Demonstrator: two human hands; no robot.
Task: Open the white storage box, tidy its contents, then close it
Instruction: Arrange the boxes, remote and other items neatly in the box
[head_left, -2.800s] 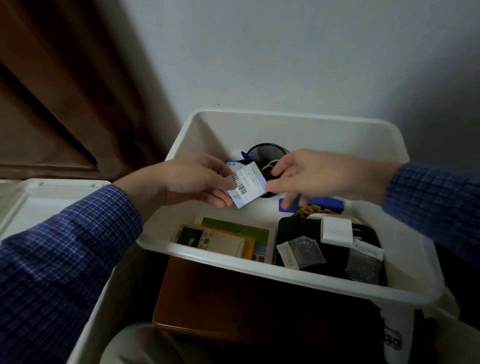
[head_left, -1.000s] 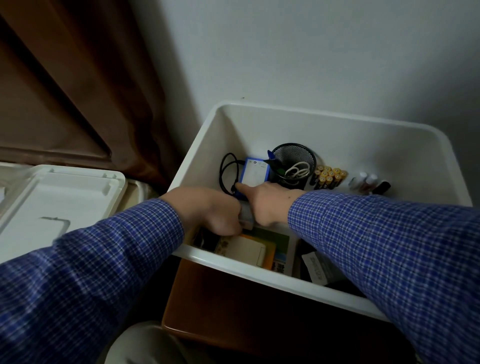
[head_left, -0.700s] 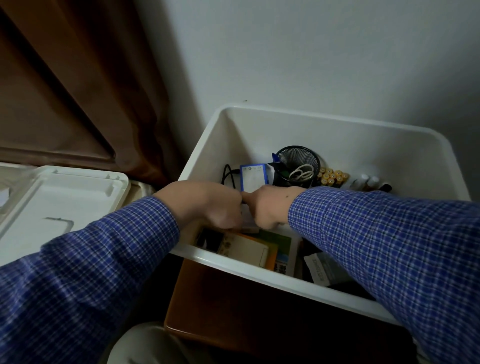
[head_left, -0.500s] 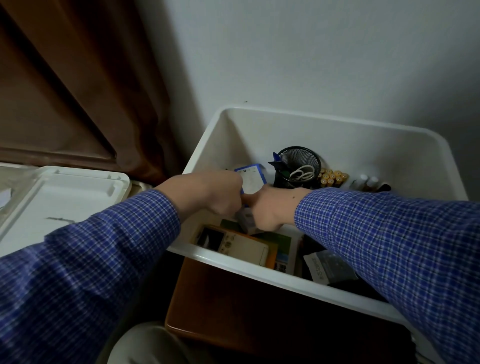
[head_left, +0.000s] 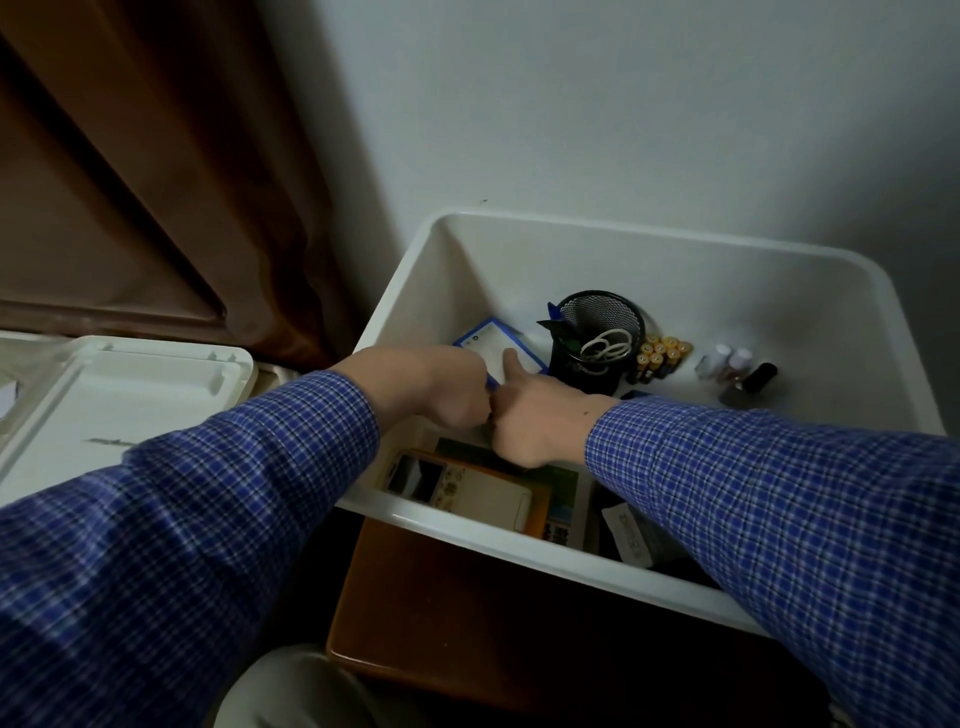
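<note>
The white storage box (head_left: 597, 234) stands open against the wall. Both my hands are down inside its left half, knuckles touching. My left hand (head_left: 441, 387) is curled on the near edge of a blue-framed white card (head_left: 491, 340) that is tilted up. My right hand (head_left: 535, 415) grips the same card, thumb pressed on its white face. Beside it stand a black mesh cup (head_left: 597, 332) with scissors, several yellow-topped batteries (head_left: 660, 356) and small bottles (head_left: 732, 364). A beige device (head_left: 457, 488) lies on flat orange and green packs at the near wall.
The box's white lid (head_left: 119, 395) lies upturned to the left. A brown curtain (head_left: 156, 182) hangs behind it. The box rests on a brown wooden surface (head_left: 467, 623). Dark pouches and a labelled packet (head_left: 628, 530) fill the box's near right side under my right sleeve.
Both hands have drawn together in the box's left half, and the blue-framed card has been lifted and tilted from where it lay flat next to the mesh cup.
</note>
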